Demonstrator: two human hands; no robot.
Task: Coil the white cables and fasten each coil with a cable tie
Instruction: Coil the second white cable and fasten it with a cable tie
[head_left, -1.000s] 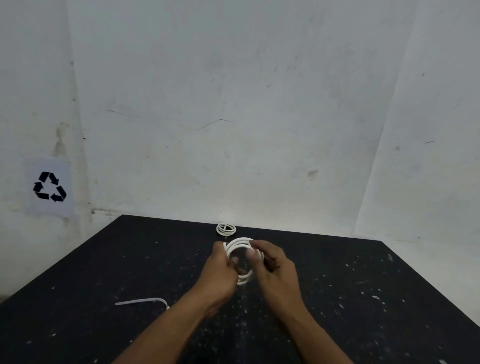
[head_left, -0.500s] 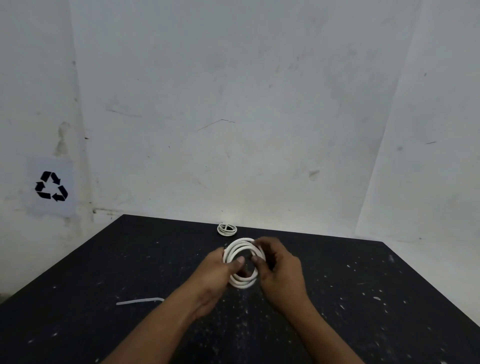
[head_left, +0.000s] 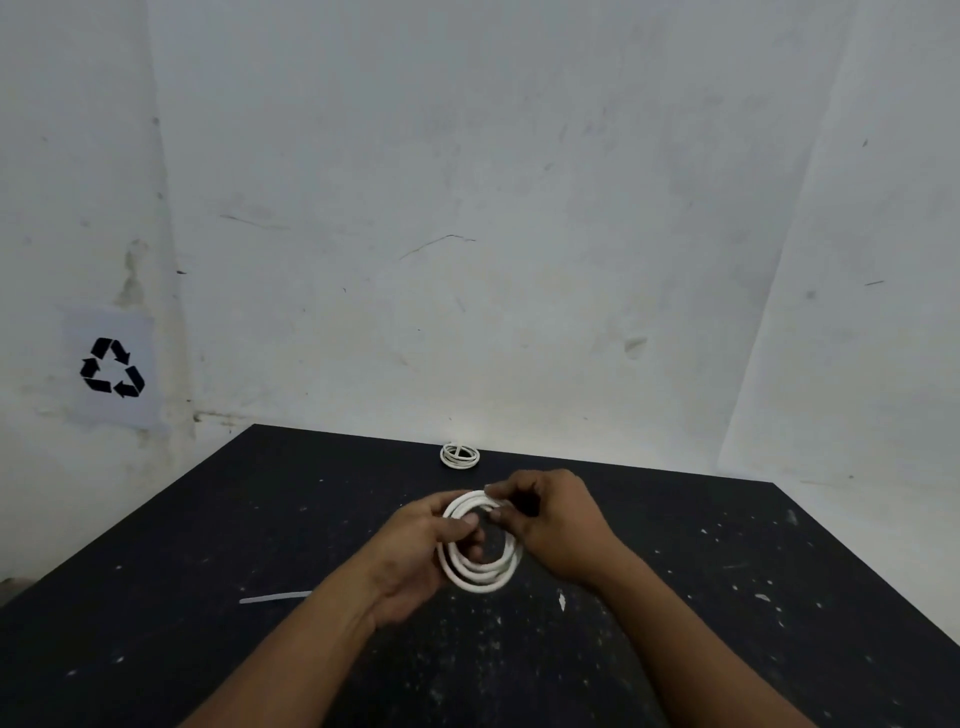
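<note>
A white cable coil (head_left: 480, 574) of about three loops is held upright above the black table (head_left: 208, 545) between both hands. My left hand (head_left: 415, 551) grips its left side, thumb through the ring. My right hand (head_left: 556, 519) pinches the top right of the coil with thumb and fingertips. A white cable tie (head_left: 275, 597) lies flat on the table to the left of my left forearm. A second, smaller white coil (head_left: 459, 456) rests near the table's far edge.
The table stands in a corner of white walls. A paper with a black recycling sign (head_left: 111, 368) is stuck on the left wall. Small white specks (head_left: 561, 601) dot the table top.
The coil has turned more face-on and its loops show wider. My right hand has shifted up to the top of the coil, and my left thumb now passes through the ring.
</note>
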